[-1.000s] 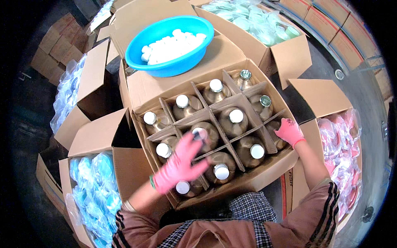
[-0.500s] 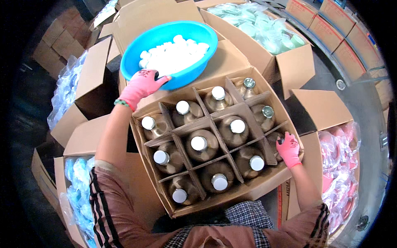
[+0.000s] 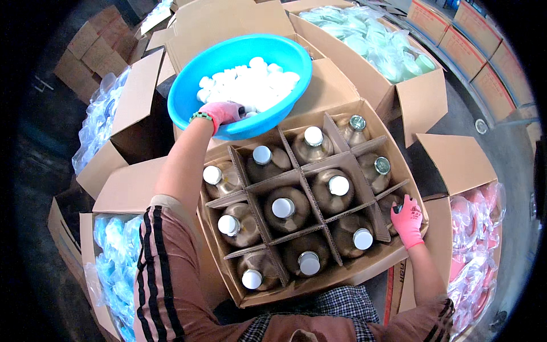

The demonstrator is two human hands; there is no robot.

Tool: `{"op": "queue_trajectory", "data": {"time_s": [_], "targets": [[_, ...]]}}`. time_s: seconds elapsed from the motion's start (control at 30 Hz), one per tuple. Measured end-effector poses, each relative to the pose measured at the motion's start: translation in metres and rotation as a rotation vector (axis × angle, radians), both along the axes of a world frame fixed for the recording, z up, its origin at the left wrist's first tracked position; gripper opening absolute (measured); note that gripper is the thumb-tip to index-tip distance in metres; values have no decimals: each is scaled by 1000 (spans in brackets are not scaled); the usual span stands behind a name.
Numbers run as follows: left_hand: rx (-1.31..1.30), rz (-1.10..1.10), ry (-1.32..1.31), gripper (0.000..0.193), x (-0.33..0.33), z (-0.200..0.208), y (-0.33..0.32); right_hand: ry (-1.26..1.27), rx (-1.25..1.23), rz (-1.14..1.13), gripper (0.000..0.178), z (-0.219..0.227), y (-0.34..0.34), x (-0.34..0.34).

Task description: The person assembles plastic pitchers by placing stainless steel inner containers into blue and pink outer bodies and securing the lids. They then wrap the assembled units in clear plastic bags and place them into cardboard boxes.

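Note:
My left hand [image 3: 223, 113], in a pink glove with dark fingertips, reaches over the near rim of a blue basin [image 3: 185, 91]. Its fingers dip among white bottle caps [image 3: 253, 85]; they look closed, and what they hold is hidden. At the right side of a divided carton [image 3: 319, 279], my right hand [image 3: 408, 219], also gloved in pink, is closed around the neck of a glass bottle [image 3: 388, 202], largely covered by the hand. Most bottles in the carton wear white caps, such as the middle bottle [image 3: 283, 208]. Two at the right, including the far corner bottle [image 3: 356, 125], have bare mouths.
Open cartons surround me: blue wrapped goods [image 3: 114, 251] at left, clear-wrapped items [image 3: 102, 117] beyond them, green wrapped goods [image 3: 370, 48] at far right, pink ones [image 3: 473, 233] at right. Cardboard dividers [image 3: 333, 159] stand between the bottles. Stacked boxes [image 3: 467, 34] line the far right.
My left hand has moved from the basin's near rim down into the caps. The view has shifted slightly. My right hand stays at the same bottle.

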State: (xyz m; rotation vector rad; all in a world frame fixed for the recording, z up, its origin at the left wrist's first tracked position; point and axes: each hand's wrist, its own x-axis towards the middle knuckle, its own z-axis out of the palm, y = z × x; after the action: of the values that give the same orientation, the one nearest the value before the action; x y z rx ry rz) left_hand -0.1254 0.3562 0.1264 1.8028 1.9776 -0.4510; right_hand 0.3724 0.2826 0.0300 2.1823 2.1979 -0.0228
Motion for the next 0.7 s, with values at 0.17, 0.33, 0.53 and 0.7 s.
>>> {"op": "queue_trajectory", "data": {"time_s": [0.17, 0.33, 0.53, 0.7], "targets": [[29, 90, 38, 51, -4, 1, -6, 13, 33, 18, 34, 1, -2, -2], [32, 59, -274, 53, -15, -2, -5, 21, 51, 14, 34, 2, -5, -3], [-60, 147, -386, 55, -16, -4, -7, 30, 43, -4, 36, 1, -3, -3], [-66, 120, -349, 55, -27, -10, -4, 32, 41, -9, 37, 1, -3, -6]]}}
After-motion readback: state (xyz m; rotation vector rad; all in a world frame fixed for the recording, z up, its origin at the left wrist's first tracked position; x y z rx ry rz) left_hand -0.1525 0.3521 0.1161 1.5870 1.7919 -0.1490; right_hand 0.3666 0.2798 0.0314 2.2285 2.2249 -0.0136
